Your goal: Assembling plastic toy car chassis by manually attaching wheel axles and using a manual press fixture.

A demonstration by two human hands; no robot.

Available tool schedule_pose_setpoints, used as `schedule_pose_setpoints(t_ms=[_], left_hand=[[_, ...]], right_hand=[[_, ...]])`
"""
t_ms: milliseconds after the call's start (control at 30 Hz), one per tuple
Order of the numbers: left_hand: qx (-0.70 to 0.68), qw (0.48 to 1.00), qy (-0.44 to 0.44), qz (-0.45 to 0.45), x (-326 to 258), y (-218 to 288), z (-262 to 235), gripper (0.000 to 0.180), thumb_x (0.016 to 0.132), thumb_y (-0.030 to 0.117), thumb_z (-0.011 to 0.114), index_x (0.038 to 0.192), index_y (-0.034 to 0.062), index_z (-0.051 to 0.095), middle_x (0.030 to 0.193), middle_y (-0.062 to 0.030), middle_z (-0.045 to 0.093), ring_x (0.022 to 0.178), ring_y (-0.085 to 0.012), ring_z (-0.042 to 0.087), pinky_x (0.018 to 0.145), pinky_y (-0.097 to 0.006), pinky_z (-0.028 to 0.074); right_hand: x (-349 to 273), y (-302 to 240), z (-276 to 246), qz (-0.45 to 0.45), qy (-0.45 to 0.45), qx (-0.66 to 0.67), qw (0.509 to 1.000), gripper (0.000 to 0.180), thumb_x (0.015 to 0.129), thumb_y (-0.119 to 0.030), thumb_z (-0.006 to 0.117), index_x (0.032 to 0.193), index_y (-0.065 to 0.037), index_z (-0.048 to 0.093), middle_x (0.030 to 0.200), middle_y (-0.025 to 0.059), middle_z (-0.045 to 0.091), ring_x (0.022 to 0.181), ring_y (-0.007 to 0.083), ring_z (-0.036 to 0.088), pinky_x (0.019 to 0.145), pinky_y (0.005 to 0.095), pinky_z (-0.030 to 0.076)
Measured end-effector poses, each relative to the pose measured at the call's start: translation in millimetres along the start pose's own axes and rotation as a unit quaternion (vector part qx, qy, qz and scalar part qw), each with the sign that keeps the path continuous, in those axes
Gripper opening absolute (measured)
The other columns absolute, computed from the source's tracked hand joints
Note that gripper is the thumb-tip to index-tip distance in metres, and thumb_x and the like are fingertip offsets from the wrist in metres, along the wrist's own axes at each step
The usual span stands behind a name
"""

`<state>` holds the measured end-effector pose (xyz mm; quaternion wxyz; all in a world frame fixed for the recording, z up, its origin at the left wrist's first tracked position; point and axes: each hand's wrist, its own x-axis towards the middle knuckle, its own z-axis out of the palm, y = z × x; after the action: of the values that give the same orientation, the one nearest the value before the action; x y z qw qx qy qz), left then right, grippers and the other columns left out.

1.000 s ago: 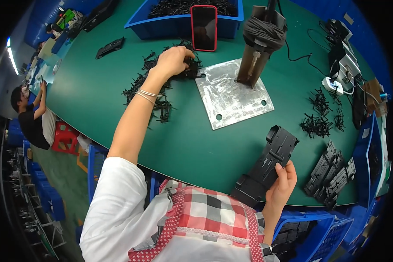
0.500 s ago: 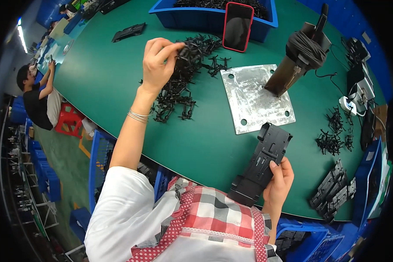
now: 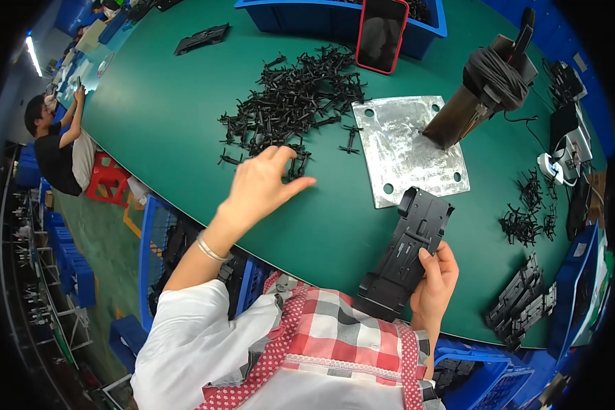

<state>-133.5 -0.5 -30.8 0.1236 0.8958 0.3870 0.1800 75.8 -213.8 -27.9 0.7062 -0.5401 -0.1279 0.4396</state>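
Note:
My right hand (image 3: 437,279) grips a long black plastic chassis part (image 3: 404,256) by its right edge, thumb on top. The part is tilted, its upper end close to the metal plate (image 3: 410,160). At the near edge of a heap of small black axle-like plastic pieces (image 3: 290,102) is my left hand (image 3: 261,186). Its thumb and forefinger are spread apart with nothing visible between them; the other fingers are partly hidden. One loose black piece (image 3: 350,139) lies between the heap and the plate.
A press-like post (image 3: 451,116) wrapped in dark cord rises from the plate. Behind the heap are a red-edged phone (image 3: 383,35) and a blue bin (image 3: 290,17). More black pieces (image 3: 523,212) and chassis parts (image 3: 519,297) lie at right. A person (image 3: 56,147) sits far left.
My left hand has come down from above the heap toward me, and its pinched fingers have spread. The heap is now more exposed. My right hand still holds the chassis part in nearly the same place.

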Motion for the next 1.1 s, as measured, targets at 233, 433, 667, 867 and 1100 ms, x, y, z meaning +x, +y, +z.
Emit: schedule_pose_setpoints(t_ms=[233,433,667,867,1100], left_hand=[[0.028,0.990,0.136,-0.038,66,-78,34,0.015,0.077,0.016,0.062,0.083,0.0026,0.062,0.081,-0.0134,0.060,0.069,-0.0300,0.060,0.063,-0.037,0.049],[-0.204,0.950,0.127,-0.200,73,-80,3,0.021,0.081,0.019,0.060,0.093,0.0018,0.064,0.083,-0.0053,0.061,0.080,-0.0157,0.057,0.072,-0.027,0.045],[-0.697,0.675,-0.021,-0.239,56,-60,0,0.022,0.089,0.015,0.056,0.104,-0.0009,0.058,0.082,-0.0038,0.058,0.073,-0.0104,0.053,0.064,-0.022,0.045],[-0.689,0.700,-0.045,-0.179,38,-17,2,0.025,0.085,0.007,0.060,0.108,-0.0041,0.056,0.089,-0.0078,0.060,0.078,-0.0116,0.057,0.069,-0.023,0.048],[-0.569,0.805,-0.078,-0.148,26,45,8,0.019,0.078,0.003,0.068,0.094,-0.0027,0.061,0.075,-0.0021,0.059,0.065,-0.0063,0.055,0.055,-0.018,0.043]], right_hand=[[0,1,3,0.003,-0.034,-0.002,0.999,0.015,0.084,0.003,0.052,0.099,0.005,0.054,0.091,0.0095,0.064,0.080,0.0107,0.059,0.075,0.0221,0.044],[-6,5,2,-0.006,0.014,-0.014,1.000,0.016,0.082,0.000,0.051,0.097,0.005,0.056,0.090,0.0086,0.063,0.078,0.0115,0.059,0.074,0.0238,0.046],[-4,3,0,0.005,-0.001,-0.025,1.000,0.016,0.082,0.000,0.051,0.097,0.005,0.056,0.090,0.0087,0.063,0.079,0.0117,0.059,0.075,0.0240,0.047],[-3,2,4,-0.005,0.007,-0.001,1.000,0.015,0.084,0.003,0.051,0.098,0.005,0.054,0.091,0.0095,0.064,0.081,0.0110,0.059,0.076,0.0226,0.044],[-2,6,4,0.005,0.008,0.005,1.000,0.015,0.084,0.002,0.053,0.099,0.005,0.054,0.089,0.0092,0.063,0.079,0.0099,0.059,0.073,0.0217,0.045]])
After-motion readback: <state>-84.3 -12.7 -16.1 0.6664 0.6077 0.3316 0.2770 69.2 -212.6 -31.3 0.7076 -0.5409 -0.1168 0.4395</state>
